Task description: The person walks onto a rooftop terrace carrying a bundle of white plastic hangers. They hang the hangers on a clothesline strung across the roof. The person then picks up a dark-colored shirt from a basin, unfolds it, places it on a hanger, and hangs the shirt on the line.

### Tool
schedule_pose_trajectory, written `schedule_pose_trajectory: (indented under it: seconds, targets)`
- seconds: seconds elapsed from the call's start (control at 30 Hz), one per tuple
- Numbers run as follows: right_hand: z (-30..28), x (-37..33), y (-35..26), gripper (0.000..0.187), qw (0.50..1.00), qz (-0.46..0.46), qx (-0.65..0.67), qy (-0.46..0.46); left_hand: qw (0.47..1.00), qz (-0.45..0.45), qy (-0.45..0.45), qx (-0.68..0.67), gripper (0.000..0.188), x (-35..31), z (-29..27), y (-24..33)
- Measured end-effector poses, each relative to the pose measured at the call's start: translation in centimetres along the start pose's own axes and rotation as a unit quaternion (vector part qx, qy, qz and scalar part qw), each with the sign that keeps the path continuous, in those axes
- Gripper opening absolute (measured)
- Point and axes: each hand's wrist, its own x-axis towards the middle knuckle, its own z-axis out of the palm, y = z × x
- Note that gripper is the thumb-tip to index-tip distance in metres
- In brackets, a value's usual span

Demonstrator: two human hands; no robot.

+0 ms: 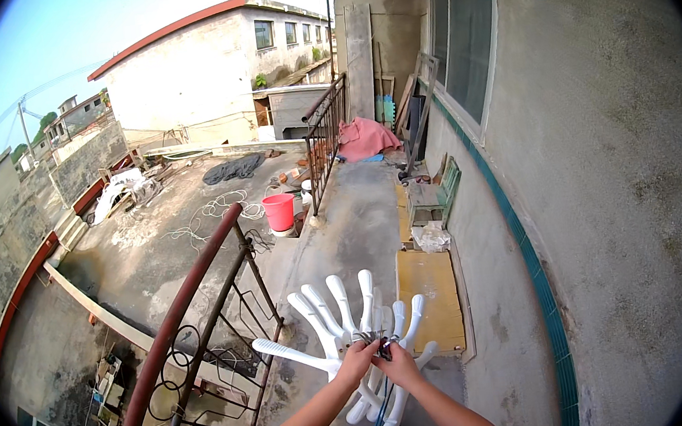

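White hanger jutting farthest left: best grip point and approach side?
Probably mid-arm on that white hanger, pinched from above. The long arm stands apart from the rest of the fan; its inner end is crowded by the left hand and right hand. Its tip overlaps the railing in view, so the left looks tighter.

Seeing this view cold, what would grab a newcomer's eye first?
Most striking are the white hangers fanned out at bottom centre, their metal hooks gathered between the left hand and right hand. Next comes the bright pinkish-red bucket, left of the walkway. Then there is the pink cloth, heaped near the walkway's far end.
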Motion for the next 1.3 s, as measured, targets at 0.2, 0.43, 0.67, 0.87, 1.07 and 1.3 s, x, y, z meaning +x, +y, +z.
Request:
schedule_pose_trajectory:
  seconds: [0.2,0.43,0.67,0.87,1.07,1.3]
  targets:
    - [-0.5,15.4,4.2,0.033,0.982,-0.046,0.185,0.004,0.998,0.024,-0.035,0.035,0.023,16.2,-0.8,2.5]
    - [-0.2,32.5,5.5,0.028,0.963,-0.026,0.259,-0.063,0.999,-0.004,-0.011,0.036,0.021,30.7,-3.9,7.9]
    - [0.3,47.6,4.5,0.016,0.933,0.006,0.358,-0.027,0.999,0.019,0.010,-0.026,0.023,42.3,-8.8,14.7]
    - [0.5,60.8,5.1,0.010,0.901,0.059,0.408,0.134,0.999,0.029,0.011,-0.027,0.023,54.1,-14.2,18.7]
    - [-2.6,73.0,4.2,0.019,0.913,0.053,0.330,0.235,0.995,0.061,0.053,-0.058,0.021,64.5,-20.5,21.5]
    - [-2.1,89.7,8.1,0.015,0.962,0.008,0.232,0.141,0.970,0.068,0.232,-0.035,0.020,74.0,-31.4,23.5]
